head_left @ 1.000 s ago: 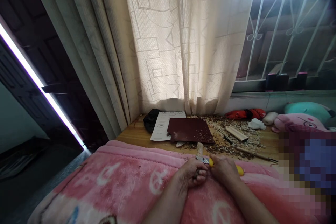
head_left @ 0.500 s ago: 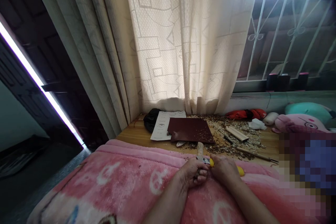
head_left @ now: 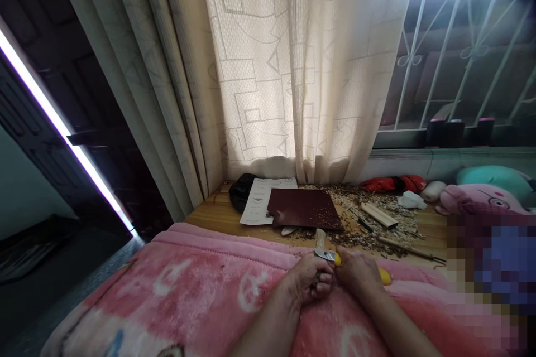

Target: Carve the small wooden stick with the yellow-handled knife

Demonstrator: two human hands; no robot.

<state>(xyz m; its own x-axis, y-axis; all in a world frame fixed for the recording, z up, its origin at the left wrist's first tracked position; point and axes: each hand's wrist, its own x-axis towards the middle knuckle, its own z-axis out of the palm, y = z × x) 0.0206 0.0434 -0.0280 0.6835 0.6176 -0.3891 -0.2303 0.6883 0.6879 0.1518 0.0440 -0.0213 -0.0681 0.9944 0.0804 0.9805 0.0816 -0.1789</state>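
My right hand [head_left: 357, 269] is closed round the yellow handle of a utility knife [head_left: 325, 255], whose metal blade end points left. The handle's yellow rear end sticks out beyond my palm. My left hand [head_left: 312, 276] is closed on a pale piece of wood [head_left: 320, 238], which stands up past the fingers toward the table. The blade lies across the wood, close to my left thumb. Most of the wood's lower part is hidden by my left hand. Both hands rest over a pink blanket [head_left: 201, 284].
Wood shavings [head_left: 355, 240] litter the wooden table [head_left: 226, 217]. On it lie a dark red board [head_left: 305, 209], a paper sheet [head_left: 251, 215], a black bag [head_left: 240, 192], a pale wooden block [head_left: 379, 215] and a thin stick-like tool [head_left: 408, 248]. Plush toys [head_left: 481, 198] sit at the right.
Both hands keep nearly the same place and grip. The knife's blade turns slightly against the wood and shows more of its bright face. The view shifts a little.
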